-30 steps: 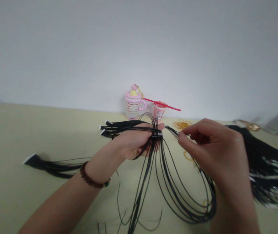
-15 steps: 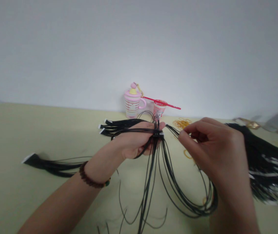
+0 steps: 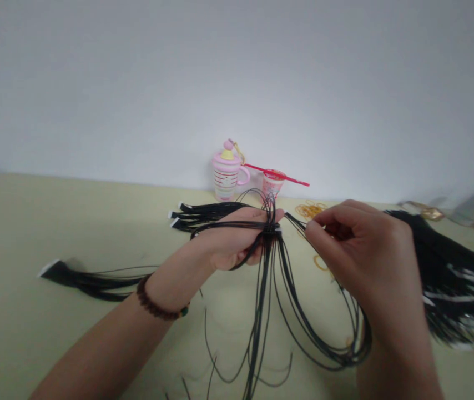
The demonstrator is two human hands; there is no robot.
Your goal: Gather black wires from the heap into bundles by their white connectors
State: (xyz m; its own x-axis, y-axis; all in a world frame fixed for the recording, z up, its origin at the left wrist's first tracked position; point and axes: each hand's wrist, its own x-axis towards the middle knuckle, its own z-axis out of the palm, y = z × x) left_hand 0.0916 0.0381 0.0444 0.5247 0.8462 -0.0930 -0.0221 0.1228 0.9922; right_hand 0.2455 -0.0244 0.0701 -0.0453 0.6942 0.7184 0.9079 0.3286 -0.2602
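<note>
My left hand (image 3: 241, 239) is closed round a bundle of thin black wires (image 3: 269, 228), near a small white piece at its right side. Some wires lie back across the wrist, others hang toward me, and a group loops down to the right. My right hand (image 3: 357, 244) pinches the ends of several black wires (image 3: 297, 221), a short way right of the bundle; its fingertips partly hide them. Left of the left hand lie several black wire bundles (image 3: 203, 211) with white ends. Another wire bundle (image 3: 66, 275) lies beside the left forearm.
A pink striped cup (image 3: 225, 178) stands by the wall, next to a small pink cup (image 3: 272, 183) with a red stick across it. Yellow rubber bands (image 3: 309, 209) lie behind my right hand. A large pile of black wires (image 3: 449, 272) spreads at the right.
Both hands keep their holds almost unchanged. The hanging wires have swung slightly to the right.
</note>
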